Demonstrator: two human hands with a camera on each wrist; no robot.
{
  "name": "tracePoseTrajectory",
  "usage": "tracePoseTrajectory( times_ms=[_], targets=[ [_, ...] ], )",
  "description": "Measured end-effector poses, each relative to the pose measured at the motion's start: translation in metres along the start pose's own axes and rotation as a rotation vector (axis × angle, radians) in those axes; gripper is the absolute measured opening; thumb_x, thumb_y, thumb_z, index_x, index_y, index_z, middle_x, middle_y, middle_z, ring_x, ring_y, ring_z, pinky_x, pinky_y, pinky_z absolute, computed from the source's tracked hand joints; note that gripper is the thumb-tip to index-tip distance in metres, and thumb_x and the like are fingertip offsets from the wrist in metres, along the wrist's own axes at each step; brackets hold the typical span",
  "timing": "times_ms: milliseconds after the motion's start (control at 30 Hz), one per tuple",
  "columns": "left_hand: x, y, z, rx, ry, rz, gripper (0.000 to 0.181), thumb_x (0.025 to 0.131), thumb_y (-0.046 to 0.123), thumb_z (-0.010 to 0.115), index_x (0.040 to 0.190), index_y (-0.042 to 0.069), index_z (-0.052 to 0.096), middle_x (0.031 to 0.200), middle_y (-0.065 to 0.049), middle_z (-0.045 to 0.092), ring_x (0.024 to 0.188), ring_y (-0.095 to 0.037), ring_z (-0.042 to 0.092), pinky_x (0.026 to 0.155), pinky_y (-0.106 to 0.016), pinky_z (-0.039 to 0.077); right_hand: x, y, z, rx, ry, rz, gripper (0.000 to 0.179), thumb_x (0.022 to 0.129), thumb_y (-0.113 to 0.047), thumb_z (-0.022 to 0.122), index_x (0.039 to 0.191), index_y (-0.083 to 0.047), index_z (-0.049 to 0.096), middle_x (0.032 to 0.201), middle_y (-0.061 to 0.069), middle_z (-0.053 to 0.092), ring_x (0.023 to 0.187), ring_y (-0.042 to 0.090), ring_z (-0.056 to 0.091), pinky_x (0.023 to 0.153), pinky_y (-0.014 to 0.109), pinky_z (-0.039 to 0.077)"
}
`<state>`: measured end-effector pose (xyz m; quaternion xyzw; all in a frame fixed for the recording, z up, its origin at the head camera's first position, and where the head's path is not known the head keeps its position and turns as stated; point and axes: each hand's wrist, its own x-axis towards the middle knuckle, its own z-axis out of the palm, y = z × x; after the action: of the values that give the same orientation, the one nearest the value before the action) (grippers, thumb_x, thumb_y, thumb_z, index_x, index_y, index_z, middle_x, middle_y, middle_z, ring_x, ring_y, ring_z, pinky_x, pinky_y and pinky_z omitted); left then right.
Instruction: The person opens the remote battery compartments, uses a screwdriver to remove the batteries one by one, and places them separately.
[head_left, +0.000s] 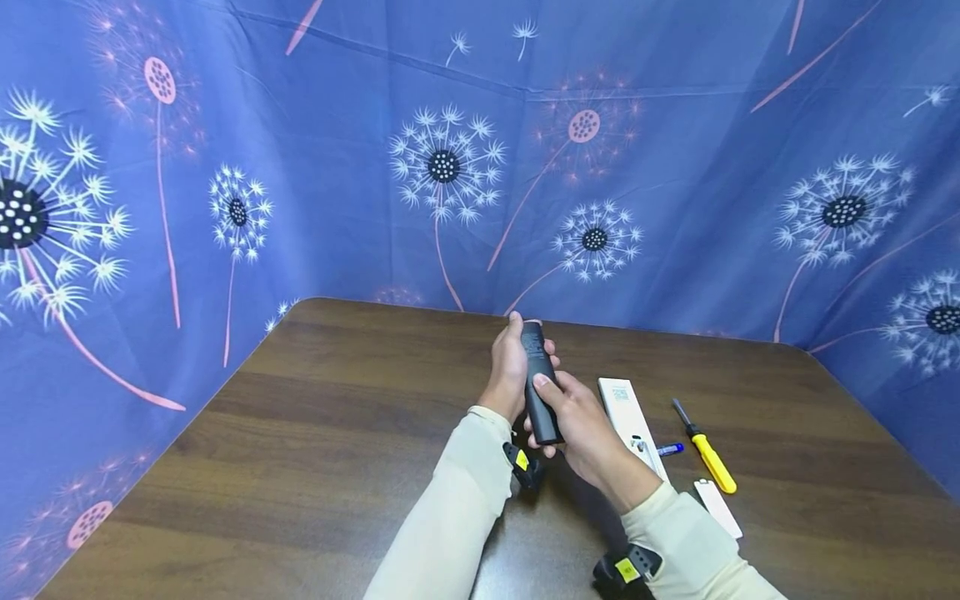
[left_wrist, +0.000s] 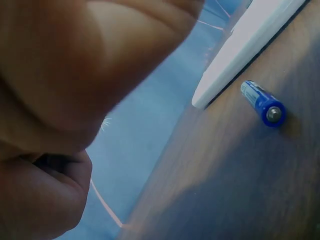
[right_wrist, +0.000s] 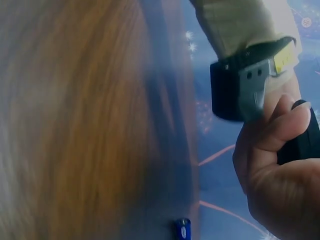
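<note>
Above the table, both hands grip a slim black remote control, tilted upright with printed text on its upper part. My left hand wraps its upper part, thumb along the left edge and fingertips showing at the right. Lower down, my right hand holds it with the thumb pressed on the face turned to me and fingers curled behind. In the right wrist view a dark end of the remote control shows between the fingers. The left palm hides the remote control in the left wrist view.
Right of the hands lies a long white casing with a printed label and a small opening. Beside it are a blue battery, a yellow-handled screwdriver and a narrow white cover. A blue dandelion-print cloth hangs behind the brown table.
</note>
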<state>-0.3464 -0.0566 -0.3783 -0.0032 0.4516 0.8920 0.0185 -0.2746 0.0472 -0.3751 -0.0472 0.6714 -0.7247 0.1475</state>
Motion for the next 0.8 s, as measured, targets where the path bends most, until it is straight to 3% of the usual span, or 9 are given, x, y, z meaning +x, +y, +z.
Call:
tracePoseTrajectory(
  times_ms=[367, 800],
  targets=[
    [-0.001, 0.002, -0.002, 0.001, -0.023, -0.057, 0.049, 0.108, 0.049, 0.028, 0.122, 0.009, 0.052, 0.072, -0.005, 0.057, 0.059, -0.018, 0.057, 0.058, -0.033, 0.05, -0.007, 0.002, 0.008, 0.029, 0.016, 0.013, 0.037, 0.108, -0.023, 0.043, 0.139, -0.004, 0.042, 0.085, 0.015, 0.058, 0.059, 0.021, 0.058, 0.047, 0.025, 0.043],
    [0.0, 0.002, -0.004, -0.007, -0.03, -0.064, 0.05, 0.108, 0.05, 0.029, 0.118, 0.009, 0.056, 0.073, -0.003, 0.057, 0.062, -0.016, 0.058, 0.063, -0.031, 0.049, -0.013, 0.002, 0.009, 0.005, 0.018, 0.006, 0.042, 0.107, -0.026, 0.047, 0.144, -0.009, 0.041, 0.094, 0.017, 0.058, 0.066, 0.022, 0.061, 0.053, 0.026, 0.045]
  ],
)
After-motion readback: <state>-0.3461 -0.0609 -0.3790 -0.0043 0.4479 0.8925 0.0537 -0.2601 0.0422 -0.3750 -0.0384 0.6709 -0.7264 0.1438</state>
